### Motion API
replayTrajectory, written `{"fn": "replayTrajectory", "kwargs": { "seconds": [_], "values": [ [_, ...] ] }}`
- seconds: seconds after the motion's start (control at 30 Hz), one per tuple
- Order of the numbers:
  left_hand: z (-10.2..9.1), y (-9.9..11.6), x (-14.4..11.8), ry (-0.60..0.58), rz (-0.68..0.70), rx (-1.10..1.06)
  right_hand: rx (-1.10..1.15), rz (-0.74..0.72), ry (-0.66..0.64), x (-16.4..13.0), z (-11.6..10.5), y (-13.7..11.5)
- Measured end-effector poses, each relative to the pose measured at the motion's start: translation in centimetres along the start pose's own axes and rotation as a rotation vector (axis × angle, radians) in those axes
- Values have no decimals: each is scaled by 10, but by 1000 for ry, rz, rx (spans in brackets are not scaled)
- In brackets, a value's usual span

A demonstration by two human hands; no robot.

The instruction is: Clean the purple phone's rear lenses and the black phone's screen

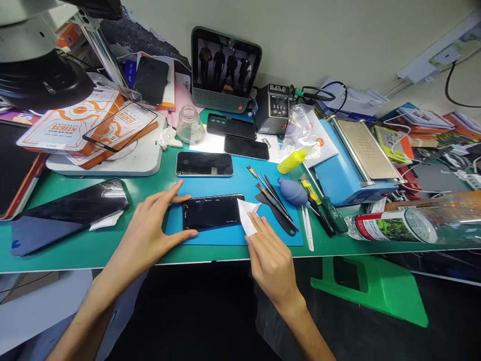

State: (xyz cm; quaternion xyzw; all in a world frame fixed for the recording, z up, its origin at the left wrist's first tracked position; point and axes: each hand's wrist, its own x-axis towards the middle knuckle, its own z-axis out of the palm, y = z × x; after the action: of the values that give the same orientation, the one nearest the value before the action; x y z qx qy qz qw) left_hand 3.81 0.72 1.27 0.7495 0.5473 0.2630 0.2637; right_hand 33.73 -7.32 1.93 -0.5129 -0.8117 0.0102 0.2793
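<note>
On the blue mat (210, 183) lies one dark phone (212, 212), braced at its left end between thumb and fingers of the left hand (152, 228). The right hand (270, 255) pinches one white wipe (246, 215) against the phone's right end. Hard wiping could skid the phone toward the table edge. Three more phones lie behind; several brushes (272, 195) beside.

A black phone (212, 212) lies flat on a blue mat (233, 185) on the green surface (75, 250). The left hand (152, 228) brackets the phone's 9 o'clock end, thumb and forefinger touching its edges. The right hand (268, 253) presses a white wipe (247, 216) onto the 3 o'clock end. At 3 o'clock of the phone lie brushes (268, 193), a blue blower (293, 191) just beyond; a second phone (205, 164) sits at 12 o'clock.
</note>
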Motion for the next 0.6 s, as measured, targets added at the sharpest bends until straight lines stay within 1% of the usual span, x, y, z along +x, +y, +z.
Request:
{"fn": "replayTrajectory", "kwargs": {
  "seconds": [0.1, 0.2, 0.4, 0.5, 0.6],
  "values": [
    [0, 1, 0, 0, 5, 8, -36, -32, -6, 1, 3, -5],
    [0, 2, 1, 1, 17, 14, -65, -46, -11, 7, 9, -17],
    [-1, 0, 2, 4, 43, 22, -104, -163, -18, 25, 36, -49],
    [-2, 0, 1, 1, 47, 28, -125, -174, -16, 23, 34, -47],
    [-1, 1, 2, 1, 42, 34, -154, -111, 0, 17, 24, -34]
  ]
}}
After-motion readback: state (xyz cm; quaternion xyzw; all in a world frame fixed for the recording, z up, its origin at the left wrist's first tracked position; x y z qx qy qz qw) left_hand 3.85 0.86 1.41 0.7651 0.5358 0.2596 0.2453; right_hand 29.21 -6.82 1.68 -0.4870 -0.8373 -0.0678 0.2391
